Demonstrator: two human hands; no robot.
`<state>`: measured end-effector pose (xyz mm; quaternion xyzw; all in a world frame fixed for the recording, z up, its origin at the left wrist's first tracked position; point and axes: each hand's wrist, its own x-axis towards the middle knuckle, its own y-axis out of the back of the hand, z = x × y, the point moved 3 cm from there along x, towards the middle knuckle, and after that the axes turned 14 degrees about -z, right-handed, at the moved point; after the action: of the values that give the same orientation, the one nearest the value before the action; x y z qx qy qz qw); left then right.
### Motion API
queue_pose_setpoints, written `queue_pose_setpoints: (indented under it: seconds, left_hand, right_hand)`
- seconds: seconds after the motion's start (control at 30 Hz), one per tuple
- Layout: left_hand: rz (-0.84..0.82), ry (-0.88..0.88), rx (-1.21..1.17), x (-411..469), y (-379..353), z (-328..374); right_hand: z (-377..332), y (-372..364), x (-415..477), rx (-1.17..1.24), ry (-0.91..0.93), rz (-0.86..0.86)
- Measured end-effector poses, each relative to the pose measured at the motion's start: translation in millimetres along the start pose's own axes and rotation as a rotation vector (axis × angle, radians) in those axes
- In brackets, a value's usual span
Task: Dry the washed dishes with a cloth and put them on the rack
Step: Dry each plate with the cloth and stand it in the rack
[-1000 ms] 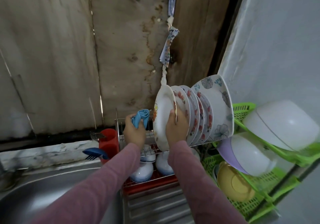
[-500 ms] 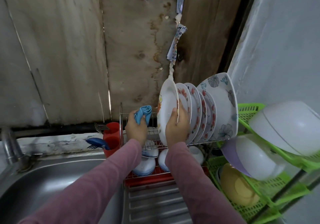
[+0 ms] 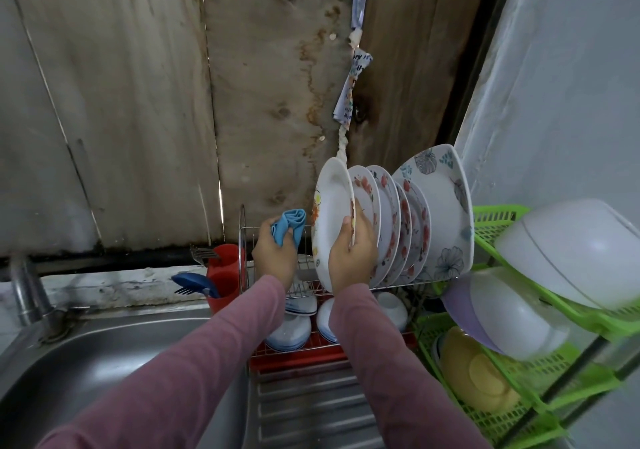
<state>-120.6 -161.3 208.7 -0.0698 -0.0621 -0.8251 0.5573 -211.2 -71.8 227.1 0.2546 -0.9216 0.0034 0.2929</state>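
1. Head view: the right hand (image 3: 351, 258) grips the plate (image 3: 330, 220) by its lower rim, with the fingers curled behind it and the thumb on the front face. The plate stands on edge at the 9 o'clock end of the row of plates (image 3: 391, 213) on the wire rack (image 3: 408, 287). I cannot tell whether its foot is seated in a slot.
2. The left hand (image 3: 275, 256), at 9 o'clock of the plate, has its fingers closed round a bunched blue cloth (image 3: 289, 225), just beside the plate.
3. To do this step well, I judge: lower the plate straight into a free slot and lean it like its neighbours at 3 o'clock. Feel it settle before letting go, and avoid knocking rim against rim.
4. Writing: a printed strip (image 3: 353, 91) hangs at 12 o'clock of the plate, but its marks are too small to read. No brand shows.
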Motion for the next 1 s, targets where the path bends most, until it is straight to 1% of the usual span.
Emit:
queue_pose_setpoints:
  seconds: [0.13,0.33,0.4,0.5,0.63,0.77,0.9,1.0]
  left_hand:
    - [0.000,-0.005,0.021,1,1,0]
    - [-0.037,-0.010,0.019,-1,2,-1]
    - [-0.042,-0.017,0.012,-4,4,0]
    - [-0.051,-0.037,0.006,-12,7,3]
    - [-0.066,-0.058,-0.003,-29,16,7]
    - [-0.072,-0.096,-0.064,-59,33,15]
    - [-0.084,-0.113,-0.081,-89,56,12]
    - [-0.086,-0.119,-0.088,-111,81,5]
  right_hand:
    - [4,-3,1,-0.020,-0.052,-0.021]
    - [4,-5,6,-0.147,-0.059,-0.181]
    - [-4,-2,1,-0.161,-0.020,-0.193]
    - [-18,2,-7,-0.198,0.087,-0.193]
    - [-32,8,-22,-0.252,0.208,-0.161]
    - [-44,10,-46,-0.253,0.246,-0.195]
    - [-50,5,-79,-0.243,0.217,-0.237]
    - [-52,-7,-106,-0.137,0.095,-0.309]
